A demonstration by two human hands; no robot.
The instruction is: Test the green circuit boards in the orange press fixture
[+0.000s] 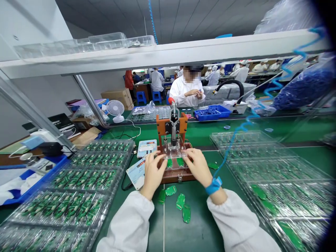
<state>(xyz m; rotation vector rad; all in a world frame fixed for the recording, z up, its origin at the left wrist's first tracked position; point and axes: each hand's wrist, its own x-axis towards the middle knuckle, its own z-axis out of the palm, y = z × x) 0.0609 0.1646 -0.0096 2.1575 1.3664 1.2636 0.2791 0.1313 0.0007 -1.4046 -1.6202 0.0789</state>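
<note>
A hand-lever clamp fixture with an orange frame and a clear press plate stands in front of me on a brown base. Two green circuit boards lie side by side in it, a left board and a right board. My left hand has its thumb and bent fingers closed in at the left board's outer edge. At the right board, my right hand does likewise, a blue wrist strap round its wrist. The fingertips are partly hidden against the fixture. Several loose boards lie on the mat before it.
Clear trays of boards are stacked at left; another clear tray stack with a few boards is at right. Two meters sit left of the fixture. A coiled blue cord crosses the right side. A co-worker sits opposite.
</note>
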